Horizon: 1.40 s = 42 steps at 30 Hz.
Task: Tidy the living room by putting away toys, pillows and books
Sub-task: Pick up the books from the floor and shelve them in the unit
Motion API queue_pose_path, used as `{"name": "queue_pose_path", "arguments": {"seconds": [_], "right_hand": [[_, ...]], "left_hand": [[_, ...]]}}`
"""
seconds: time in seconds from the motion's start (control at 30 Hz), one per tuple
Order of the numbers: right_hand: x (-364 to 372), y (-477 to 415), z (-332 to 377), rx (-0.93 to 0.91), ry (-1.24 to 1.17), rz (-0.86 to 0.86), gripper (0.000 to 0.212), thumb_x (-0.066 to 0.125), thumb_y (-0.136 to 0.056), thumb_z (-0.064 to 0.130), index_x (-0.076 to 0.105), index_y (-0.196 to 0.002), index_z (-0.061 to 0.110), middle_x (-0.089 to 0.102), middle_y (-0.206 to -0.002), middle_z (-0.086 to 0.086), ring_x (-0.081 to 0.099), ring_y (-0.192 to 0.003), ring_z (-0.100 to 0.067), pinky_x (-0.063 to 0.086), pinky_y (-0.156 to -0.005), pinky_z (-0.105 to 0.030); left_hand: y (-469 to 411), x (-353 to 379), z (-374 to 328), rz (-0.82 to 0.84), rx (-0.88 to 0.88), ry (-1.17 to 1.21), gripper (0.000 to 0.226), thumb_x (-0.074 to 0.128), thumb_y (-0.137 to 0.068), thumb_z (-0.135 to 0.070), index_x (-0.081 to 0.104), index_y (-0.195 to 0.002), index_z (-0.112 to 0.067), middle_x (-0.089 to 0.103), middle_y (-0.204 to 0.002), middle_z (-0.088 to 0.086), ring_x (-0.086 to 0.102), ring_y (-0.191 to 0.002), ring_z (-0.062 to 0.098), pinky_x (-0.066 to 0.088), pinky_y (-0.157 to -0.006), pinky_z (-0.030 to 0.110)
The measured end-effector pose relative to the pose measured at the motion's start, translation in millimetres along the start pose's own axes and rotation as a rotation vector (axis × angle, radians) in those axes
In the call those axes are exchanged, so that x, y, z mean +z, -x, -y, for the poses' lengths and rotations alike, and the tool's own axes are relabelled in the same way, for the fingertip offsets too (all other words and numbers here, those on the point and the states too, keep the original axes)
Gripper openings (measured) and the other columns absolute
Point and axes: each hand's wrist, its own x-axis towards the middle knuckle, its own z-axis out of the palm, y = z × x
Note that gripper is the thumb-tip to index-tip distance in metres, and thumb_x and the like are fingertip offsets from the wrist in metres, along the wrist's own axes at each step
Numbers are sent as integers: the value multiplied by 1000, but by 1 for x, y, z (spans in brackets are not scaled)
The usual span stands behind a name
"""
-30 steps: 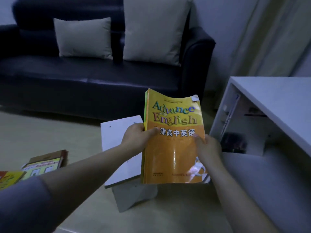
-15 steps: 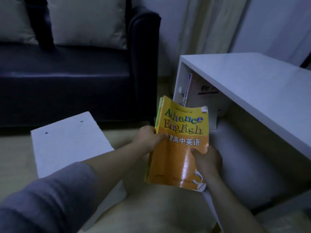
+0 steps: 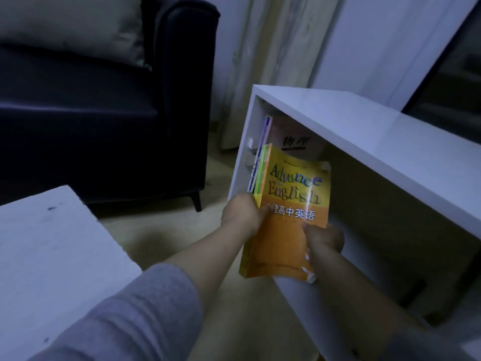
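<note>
**Both my hands hold an orange English textbook at the open front of a white shelf unit**

The room is dim, and I am looking down over my forearms. My left hand (image 3: 243, 217) grips the left edge of an orange textbook (image 3: 291, 238). The thumb presses on the front cover and the fingers are curled round behind, out of sight. My right hand (image 3: 325, 238) pinches the lower right part of the same cover, thumb on the front and fingers wrapped round the back. The cover reads "Advance with English" above a line of Chinese characters. A green-edged book (image 3: 262, 173) sits tight behind it in the same grip.

I hold the two books upright in the air, tilted slightly. They are just in front of the left end of the white shelf unit (image 3: 364, 121), which lies open towards me. Inside that end a pale book (image 3: 296, 142) with Chinese characters on its cover stands against the back. A thin purple-spined book (image 3: 266, 128) stands beside it, near the side wall. I cannot tell whether my books touch them.

To the left of the unit is a dark sofa (image 3: 104, 113) with a light pillow (image 3: 73, 24) resting in its corner. A pale curtain (image 3: 273, 48) hangs behind. At lower left is the corner of a white desk (image 3: 46, 243), standing on the tan floor (image 3: 161, 230). A grey sleeve (image 3: 130, 321) covers my left upper arm.
</note>
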Motion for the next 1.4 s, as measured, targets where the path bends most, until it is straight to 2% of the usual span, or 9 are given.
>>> {"name": "queue_pose_path", "arguments": {"seconds": [0.13, 0.33, 0.47, 0.6, 0.8, 0.97, 1.1, 1.23, 1.4], "right_hand": [[11, -13, 0, 7, -103, -82, 25, 75, -80, 19, 67, -98, 4, 68, -101, -16, 65, -92, -35, 54, -85, -47], [17, -29, -3, -16, -296, -91, 16, 74, -79, 15, 61, -87, 17, 68, -95, -11, 66, -88, -32, 54, -86, -50], [22, -42, 5, -73, -377, -95, 21, 73, -80, 17, 64, -99, 15, 67, -101, -10, 64, -92, -31, 53, -88, -49], [31, -49, 7, -122, -400, -77, 28, 73, -81, 17, 64, -107, 10, 64, -99, -5, 63, -95, -28, 52, -90, -47], [40, -58, -19, -221, -335, -100, 28, 73, -78, 22, 65, -104, 14, 69, -103, -9, 65, -94, -29, 53, -87, -50], [42, -67, -25, -260, -345, -99, 28, 71, -83, 17, 63, -109, 10, 67, -108, -11, 64, -97, -28, 52, -88, -44], [41, -64, -32, -272, -309, -108, 35, 74, -81, 22, 59, -112, 16, 64, -113, -6, 62, -101, -24, 53, -89, -49], [46, -41, -66, -231, 3, -210, 70, 85, -67, 25, 48, -124, 9, 51, -127, -13, 54, -114, -31, 51, -89, -45], [57, -37, -89, -355, 259, 21, 73, 85, -66, 32, 50, -127, 11, 52, -130, -11, 52, -119, -28, 47, -94, -40]], "left_hand": [[-13, 12, -4, 11, 50, 25, 41, 62, -86, -50, 60, -104, -13, 64, -101, 8, 61, -95, 28, 51, -76, 35], [-21, 22, -1, -13, 95, 50, 39, 60, -86, -52, 60, -98, -15, 64, -94, 7, 60, -89, 27, 51, -73, 36], [-27, 26, -4, -78, 156, 188, 34, 62, -85, -50, 63, -91, -17, 64, -87, 2, 61, -82, 24, 53, -70, 37], [-37, 34, 2, -62, 164, 324, 30, 64, -87, -42, 66, -99, -15, 67, -93, 5, 63, -87, 24, 53, -74, 37], [-46, 35, 19, -13, 262, 152, 27, 55, -93, -40, 58, -104, -16, 64, -99, 6, 59, -91, 26, 51, -78, 39], [-53, 32, 33, 71, 337, 82, 18, 59, -87, -25, 57, -105, -24, 63, -99, 1, 58, -88, 23, 52, -79, 40], [-60, 29, 35, 78, 344, 82, 23, 60, -88, -22, 57, -111, -23, 63, -108, 2, 59, -93, 24, 52, -82, 38], [-62, 32, 33, 64, 394, 46, 22, 62, -88, -22, 57, -109, -25, 61, -106, 1, 59, -94, 24, 52, -82, 37], [-66, 34, 31, 74, 386, 34, 20, 61, -89, -25, 57, -108, -25, 61, -107, 2, 58, -94, 23, 53, -82, 42]]}}
